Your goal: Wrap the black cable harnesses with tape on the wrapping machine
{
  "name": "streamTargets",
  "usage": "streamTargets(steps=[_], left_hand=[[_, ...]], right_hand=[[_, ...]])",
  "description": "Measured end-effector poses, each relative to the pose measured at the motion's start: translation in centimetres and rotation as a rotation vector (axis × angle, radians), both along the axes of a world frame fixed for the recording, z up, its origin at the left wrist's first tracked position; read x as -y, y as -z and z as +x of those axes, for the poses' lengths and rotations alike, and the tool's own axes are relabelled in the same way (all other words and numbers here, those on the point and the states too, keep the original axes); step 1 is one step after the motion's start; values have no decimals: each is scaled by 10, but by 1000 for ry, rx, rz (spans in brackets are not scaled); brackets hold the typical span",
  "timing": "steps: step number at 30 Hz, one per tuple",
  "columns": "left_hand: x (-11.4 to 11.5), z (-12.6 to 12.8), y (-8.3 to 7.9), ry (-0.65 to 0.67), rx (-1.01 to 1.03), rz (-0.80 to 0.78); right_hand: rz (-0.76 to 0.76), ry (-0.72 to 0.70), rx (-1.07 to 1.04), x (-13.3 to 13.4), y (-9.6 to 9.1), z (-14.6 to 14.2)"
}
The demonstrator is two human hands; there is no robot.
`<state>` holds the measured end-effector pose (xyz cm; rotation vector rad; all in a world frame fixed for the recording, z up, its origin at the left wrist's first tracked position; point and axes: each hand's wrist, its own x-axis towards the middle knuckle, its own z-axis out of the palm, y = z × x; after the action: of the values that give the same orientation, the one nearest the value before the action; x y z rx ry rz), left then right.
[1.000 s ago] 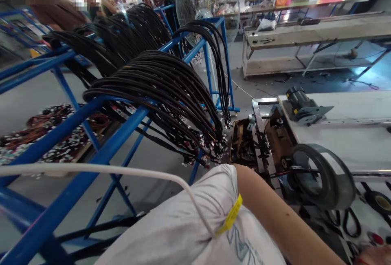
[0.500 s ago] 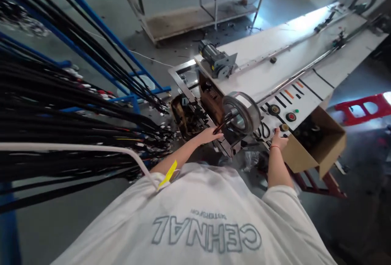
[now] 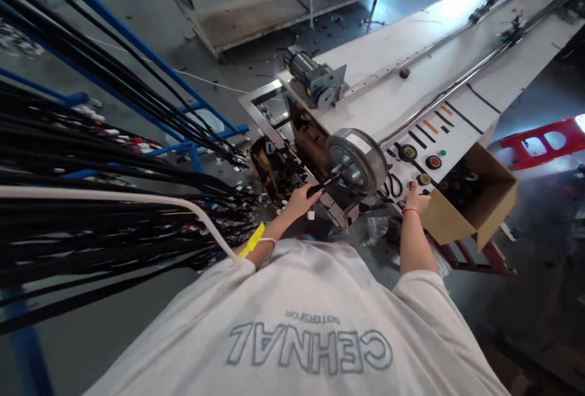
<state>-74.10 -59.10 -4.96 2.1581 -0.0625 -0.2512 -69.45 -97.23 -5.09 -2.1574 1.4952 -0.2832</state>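
My left hand (image 3: pixel 299 202) is closed around a black wrapped wire bundle (image 3: pixel 319 187). The bundle runs from my fingers to the centre of a round grey taping head (image 3: pixel 357 159), and a bit of red shows at its far part. At the front edge of the white bench (image 3: pixel 388 106), my right hand (image 3: pixel 417 202) has its fingers bent, with one digit raised beside a tape roll (image 3: pixel 425 180). What lies under these fingers is too small to make out. Another tape roll (image 3: pixel 407 152) and a red button (image 3: pixel 434 162) sit just beyond.
A motor (image 3: pixel 315 76) stands on the bench's left end. An open cardboard box (image 3: pixel 496 204) is right of my right hand. Many black cables (image 3: pixel 114 183) hang on a blue rack (image 3: pixel 196 158) at left. A red plastic stool (image 3: pixel 543 140) lies far right.
My left hand has drawn back to the left, away from the taping head, with the wire bundle in it. My right hand stays at the bench edge. The view has shifted slightly.
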Motion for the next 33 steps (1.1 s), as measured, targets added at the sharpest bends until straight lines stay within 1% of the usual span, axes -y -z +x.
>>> streamTargets(steps=[2,5,8,10,13,17,20,23,26,28,31,33], left_hand=[[5,8,-2,-26,-5,-56],[10,18,-6,7,-16,-157],[15,23,-9,35,6,-172],[19,25,-7,30,-22,-206],[23,24,0,4,-160,-374],[26,17,9,42,-343,-609],[28,10,8,-29,-564,-823],[33,9,0,-121,-707,-946],[42,16,-12,-268,-747,-995],[47,25,-20,-360,-759,-1000],[47,38,-28,-414,-814,-989],[42,44,-32,-392,-942,-1044]], right_hand=[[-1,7,7,2,3,0],[12,14,0,3,5,1],[22,25,-12,2,4,2],[27,33,-23,0,1,2],[42,36,-37,-3,-4,1],[63,33,-28,-6,-9,0],[53,24,-32,-6,-9,0],[40,16,-46,-5,-7,0],[35,9,-57,-3,-4,0],[37,16,-58,-1,-1,1],[45,23,-47,0,0,2],[50,24,-36,-1,0,2]])
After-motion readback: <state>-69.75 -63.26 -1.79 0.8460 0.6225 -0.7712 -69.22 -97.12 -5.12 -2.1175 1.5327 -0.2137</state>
